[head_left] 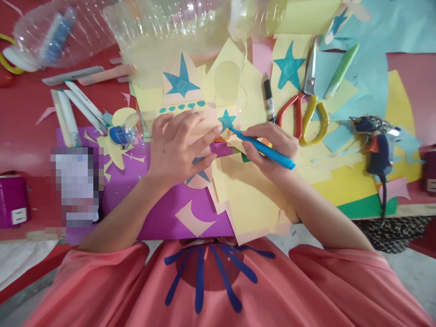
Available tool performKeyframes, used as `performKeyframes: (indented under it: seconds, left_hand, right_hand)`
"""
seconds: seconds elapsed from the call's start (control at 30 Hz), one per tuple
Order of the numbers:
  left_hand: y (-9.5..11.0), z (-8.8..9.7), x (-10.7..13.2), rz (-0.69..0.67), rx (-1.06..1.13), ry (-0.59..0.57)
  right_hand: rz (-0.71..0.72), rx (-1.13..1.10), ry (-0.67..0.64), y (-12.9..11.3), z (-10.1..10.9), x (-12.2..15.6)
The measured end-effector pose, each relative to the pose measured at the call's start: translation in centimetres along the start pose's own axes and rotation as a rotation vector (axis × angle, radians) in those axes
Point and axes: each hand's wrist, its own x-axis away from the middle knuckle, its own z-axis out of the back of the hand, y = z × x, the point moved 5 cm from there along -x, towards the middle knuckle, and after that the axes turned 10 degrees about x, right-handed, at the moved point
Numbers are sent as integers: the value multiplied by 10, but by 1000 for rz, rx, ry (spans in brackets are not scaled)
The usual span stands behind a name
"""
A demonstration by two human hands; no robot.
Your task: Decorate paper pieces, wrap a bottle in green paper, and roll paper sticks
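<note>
My right hand (pixel 274 147) grips a blue marker (pixel 269 151), its tip at the lower edge of a small teal star (pixel 226 120) on pale paper. My left hand (pixel 182 145) lies flat with its fingers spread over the papers, its index fingertip close to that star. Above my left fingers runs a row of teal dots (pixel 183 107) on a paper strip. A larger blue star (pixel 181 76) is just beyond the dots. Partly under my left hand, a round paper piece (pixel 199 180) carries blue shapes.
Scissors (pixel 306 100) with red and yellow handles, a black pen (pixel 269 97) and a green marker (pixel 341 71) lie to the right. Farther right is a glue gun (pixel 378 143). Clear plastic bottles (pixel 88 34) lie at the back; several markers (pixel 85 106) and a phone (pixel 76 188) are left.
</note>
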Motion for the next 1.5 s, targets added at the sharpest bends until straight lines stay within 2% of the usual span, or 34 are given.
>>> performKeyframes:
  seconds: [0.1,0.2,0.43,0.63,0.77,0.9,1.03,1.1,1.2,1.3,1.5]
  left_hand:
    - [-2,1,-2,69,94,-5]
    - [-2,1,-2,79,112,-2]
    - [4,1,2,-108,-51,62]
    - [1,0,1,-44,-27,56]
    - [7,6,2,-123,-133,135]
    - [2,3,0,-35,-113,21]
    - [11,8,0,-200,-230,166]
    - [13,8,0,-234,-262,205]
    - [9,4,0,-182,-199,147]
    - [3,1,2,-97,-14,80]
    - [-2,0,2,-55,79,67]
  right_hand:
    - [-1,0,-1,-1,0,0]
    - [16,-10,-6,-1,0,0]
    - [15,-22,-12,1,0,1]
    - [-11,1,-5,2,0,1]
    - [-15,4,0,2,1,1]
    - [5,0,10,1,1,1]
    - [-10,2,22,1,2,0]
    - [0,2,17,0,2,0]
    - [-1,12,14,0,2,0]
    - [-17,20,13,0,2,-1]
    - [-16,-3,5,2,1,0]
